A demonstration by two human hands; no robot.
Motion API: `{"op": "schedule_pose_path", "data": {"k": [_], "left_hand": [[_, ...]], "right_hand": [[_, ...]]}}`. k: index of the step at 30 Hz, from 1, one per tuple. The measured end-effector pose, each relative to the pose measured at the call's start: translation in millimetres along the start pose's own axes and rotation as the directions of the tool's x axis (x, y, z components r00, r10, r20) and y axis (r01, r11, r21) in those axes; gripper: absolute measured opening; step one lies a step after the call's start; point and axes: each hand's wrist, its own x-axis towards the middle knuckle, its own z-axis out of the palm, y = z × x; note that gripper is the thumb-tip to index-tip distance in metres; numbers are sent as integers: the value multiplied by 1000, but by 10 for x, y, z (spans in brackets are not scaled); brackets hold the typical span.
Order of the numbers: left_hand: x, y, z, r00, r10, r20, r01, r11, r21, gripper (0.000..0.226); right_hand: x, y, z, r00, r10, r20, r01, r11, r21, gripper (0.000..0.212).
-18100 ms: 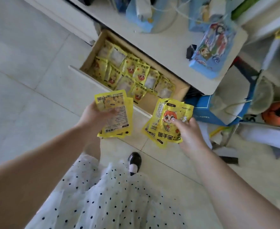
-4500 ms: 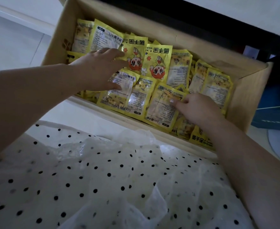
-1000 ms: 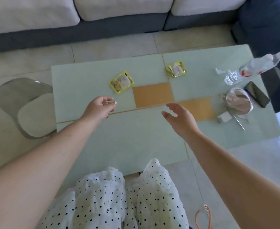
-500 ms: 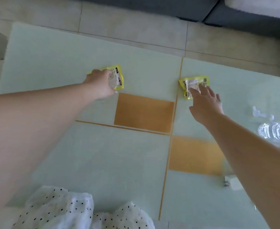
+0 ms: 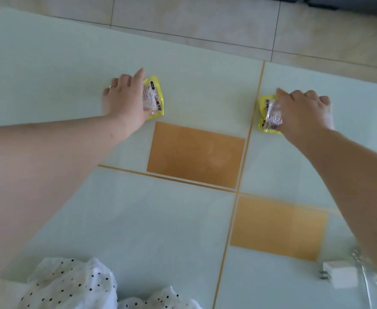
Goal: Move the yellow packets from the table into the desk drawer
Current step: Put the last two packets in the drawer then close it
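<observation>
Two yellow packets [image 5: 154, 98] [image 5: 269, 113] lie gripped under left hand [image 5: 125, 101] and right hand [image 5: 303, 110].

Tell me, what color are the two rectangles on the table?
Orange rectangles, set in the pale green table; head view.

Two packets on table [image 5: 183, 230]: one [image 5: 154, 98] left, one [image 5: 269, 113] right.

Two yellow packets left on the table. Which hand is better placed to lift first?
Roughly even, right slightly ahead. The right hand has fingers curled over its packet; the left hand lies flatter on its packet, grip less formed.
</observation>
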Motion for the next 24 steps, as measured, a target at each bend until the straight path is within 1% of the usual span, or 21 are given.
{"op": "schedule_pose_path", "data": {"k": [3,5,6,7,8,9,10,11,12,13,14,15,16,19,21,24], "left_hand": [[28,-5,-5,999,-45,3,45,999,14,71],[10,10,-5,999,-42,30,42,999,4,59],[-19,23,-4,998,-43,53,45,998,-40,53],[-65,38,3,995,-60,85,70,990,-124,48],[-120,56,7,989,-86,118,112,966,-231,43],[-181,64,25,982,-118,150,163,926,-341,40],[-255,82,32,975,-140,174,204,876,-437,38],[-342,103,39,967,-156,200,239,821,-518,36],[-441,128,44,959,-166,228,272,756,-595,33],[-548,162,51,948,-177,266,313,678,-666,30],[-660,206,43,935,-182,305,352,594,-723,28],[-773,229,46,922,-181,343,386,530,-755,25],[-887,235,44,909,-170,379,412,487,-770,24],[-1203,100,93,871,-104,480,479,398,-782,28],[-1410,-46,105,846,-59,529,509,384,-770,28],[-1657,-258,77,822,19,569,527,353,-773,34]], "right_hand": [[-44,-15,-33,997,46,-62,-46,999,-1,42],[-103,-83,-75,998,51,-45,-50,998,25,36],[-140,-140,-82,999,42,-17,-41,996,85,34],[-181,-217,-80,998,53,29,-58,974,220,33],[-231,-311,-80,991,83,105,-119,906,405,32],[-295,-419,-72,976,113,188,-205,770,605,33],[-362,-521,-56,957,148,251,-290,570,769,31],[-440,-622,-42,934,184,307,-354,347,868,25],[-538,-722,-26,908,201,367,-397,139,907,15],[-647,-815,-17,885,189,425,-425,-43,904,7],[-760,-897,-8,866,155,476,-446,-192,874,8],[-881,-975,11,851,116,512,-463,-294,836,11],[-1008,-1052,30,843,83,531,-475,-348,808,12],[-1352,-1252,58,820,40,572,-517,-379,768,14],[-1552,-1349,56,800,27,599,-544,-387,745,13],[-1845,-1475,4,800,15,600,-531,-448,719,11]]}}
